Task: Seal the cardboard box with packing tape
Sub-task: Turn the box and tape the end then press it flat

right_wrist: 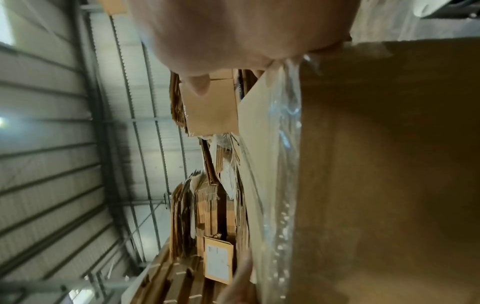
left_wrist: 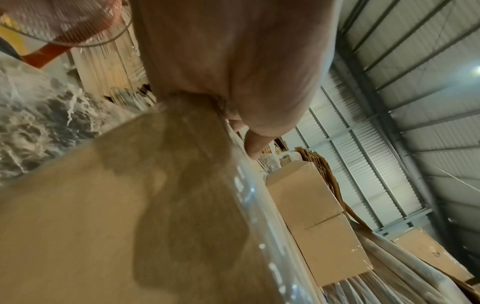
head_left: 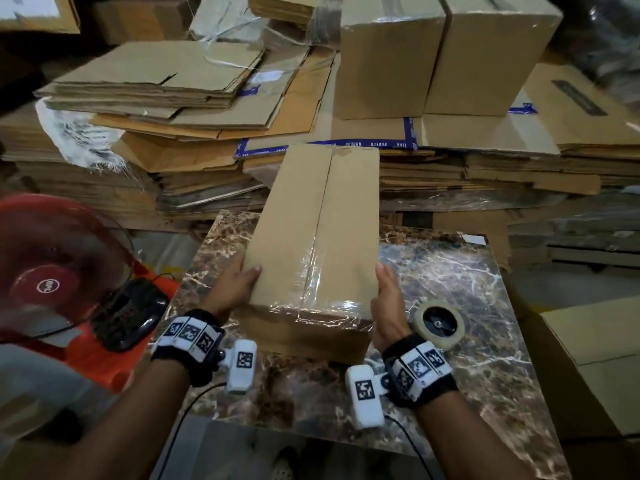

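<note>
The cardboard box (head_left: 313,237) stood lengthwise on the marbled surface (head_left: 467,271), its near end tilted up off the top and its far end reaching toward the stacks behind. Its two top flaps met along a centre seam, and clear tape (head_left: 311,282) ran wrinkled over the near part of that seam and folded down over the near edge.

At far left a red fan (head_left: 55,268) stood beside the surface, with a black cable trailing near its base. Next came the left hand (head_left: 235,282), which held the box's left side near the front corner: the thumb lay along the top edge and the fingers (left_wrist: 255,142) wrapped out of sight around the side wall. In the left wrist view the palm pressed flat against the cardboard by the taped edge.

Across the box, the right hand (head_left: 388,303) gripped the right side in the same way, thumb straight along the top edge; how the other fingers lay could not be told. Both wrists wore black bands with white coded tags.

Just right of that hand, a roll of packing tape (head_left: 440,323) lay on the surface, apart from the box. Behind everything, flattened cartons (head_left: 166,95) lay piled, and two sealed cartons (head_left: 446,53) stood on them at right.
</note>
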Demonstrator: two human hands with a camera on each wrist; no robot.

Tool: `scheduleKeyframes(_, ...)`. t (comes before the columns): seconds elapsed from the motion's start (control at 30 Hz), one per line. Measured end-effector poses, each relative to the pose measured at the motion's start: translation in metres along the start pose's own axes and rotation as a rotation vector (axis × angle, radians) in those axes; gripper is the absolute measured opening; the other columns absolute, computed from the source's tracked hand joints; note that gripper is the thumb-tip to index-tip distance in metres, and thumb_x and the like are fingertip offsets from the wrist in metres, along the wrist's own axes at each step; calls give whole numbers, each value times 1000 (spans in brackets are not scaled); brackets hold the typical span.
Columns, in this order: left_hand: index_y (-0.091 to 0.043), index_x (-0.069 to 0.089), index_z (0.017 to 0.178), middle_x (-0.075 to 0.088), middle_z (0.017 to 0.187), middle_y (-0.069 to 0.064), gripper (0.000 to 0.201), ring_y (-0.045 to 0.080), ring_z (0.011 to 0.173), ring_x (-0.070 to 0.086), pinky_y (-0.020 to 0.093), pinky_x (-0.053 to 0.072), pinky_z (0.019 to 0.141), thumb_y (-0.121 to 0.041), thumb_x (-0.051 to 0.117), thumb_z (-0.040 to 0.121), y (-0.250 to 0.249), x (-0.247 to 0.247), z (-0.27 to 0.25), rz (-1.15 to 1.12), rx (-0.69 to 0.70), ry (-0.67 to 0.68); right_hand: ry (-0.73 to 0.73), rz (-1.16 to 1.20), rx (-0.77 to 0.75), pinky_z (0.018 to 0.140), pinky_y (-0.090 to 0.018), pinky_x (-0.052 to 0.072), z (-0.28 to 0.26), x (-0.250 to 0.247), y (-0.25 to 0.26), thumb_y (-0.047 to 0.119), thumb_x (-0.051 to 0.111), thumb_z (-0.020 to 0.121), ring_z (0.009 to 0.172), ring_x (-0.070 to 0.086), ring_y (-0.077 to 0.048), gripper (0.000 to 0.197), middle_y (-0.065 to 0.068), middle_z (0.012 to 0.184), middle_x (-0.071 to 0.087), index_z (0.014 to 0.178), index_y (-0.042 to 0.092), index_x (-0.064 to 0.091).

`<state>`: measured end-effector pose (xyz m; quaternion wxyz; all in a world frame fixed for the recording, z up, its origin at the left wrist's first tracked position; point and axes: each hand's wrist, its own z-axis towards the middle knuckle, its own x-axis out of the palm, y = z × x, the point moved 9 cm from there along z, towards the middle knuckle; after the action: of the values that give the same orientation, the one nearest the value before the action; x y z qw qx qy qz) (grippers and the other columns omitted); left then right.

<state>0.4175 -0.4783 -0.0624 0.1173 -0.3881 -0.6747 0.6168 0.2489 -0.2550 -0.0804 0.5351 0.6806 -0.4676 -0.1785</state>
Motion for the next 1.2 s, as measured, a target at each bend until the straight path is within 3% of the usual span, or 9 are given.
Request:
scheduleKeyframes(0.07,-21,30,150,43,135,-14,48,-14,97,49,6,48,77,-15,41,105,-2,2,-1,-87,5,35,-7,-48,-32,117,-53,18,3,-1,-2,50,38,98,147,24,-25,61,-1,162,25,153,30,21)
scheduleKeyframes(0.13,-21,32,151,36,150,-13,46,-14,106,47,6,44,80,-24,38,106,2,1,-4,-139,15,118,6,-225,-126,119,-56,19,2,2,1,64,36,91,149,22,-26,71,-1,164,17,153,36,16)
scheduleKeyframes(0.23,-33,38,148,21,163,-3,49,7,138,36,25,41,107,-49,39,102,10,-4,-13,63,129,213,15,-881,-423,121,-50,2,-9,14,11,82,17,81,153,-7,-22,88,-2,165,-12,154,33,9)
scheduleKeyframes(0.33,-45,34,147,-5,166,1,64,18,150,10,45,16,117,-71,39,89,6,-4,-14,626,418,173,77,-1376,-647,118,-45,-9,-21,35,17,82,4,81,150,-20,-22,91,-8,163,-19,155,30,10)
scheduleKeyframes(0.57,-18,43,144,35,155,16,79,33,145,29,59,34,112,-73,25,91,-5,21,-21,1033,828,207,207,-1809,-731,111,-66,30,-18,49,3,81,8,85,150,15,-36,89,-18,162,16,146,23,37)
scheduleKeyframes(0.67,-14,52,137,50,145,17,78,34,138,42,56,39,109,-71,26,91,-4,27,-22,1066,851,195,222,-1868,-737,105,-68,37,-17,52,1,80,16,85,147,27,-35,85,-17,159,26,143,23,40)
scheduleKeyframes(0.87,-17,38,148,38,154,16,83,32,144,35,50,25,117,-75,25,90,-11,37,-31,1164,979,176,178,-1768,-761,116,-63,22,-23,51,6,81,17,86,150,21,-28,85,-9,161,24,146,25,37)
scheduleKeyframes(1.03,-12,60,131,58,138,16,70,33,132,52,49,36,111,-61,21,100,-31,37,-27,1097,1025,83,62,-1705,-865,107,-62,38,-26,54,10,74,14,92,134,50,-30,81,-11,142,56,129,19,60)
scheduleKeyframes(1.2,-7,73,111,68,125,14,45,29,119,62,43,49,100,-35,38,102,-24,8,-31,702,915,-286,-310,-971,-840,110,-46,36,-33,24,29,48,40,95,131,51,-29,49,-13,137,60,109,12,70)
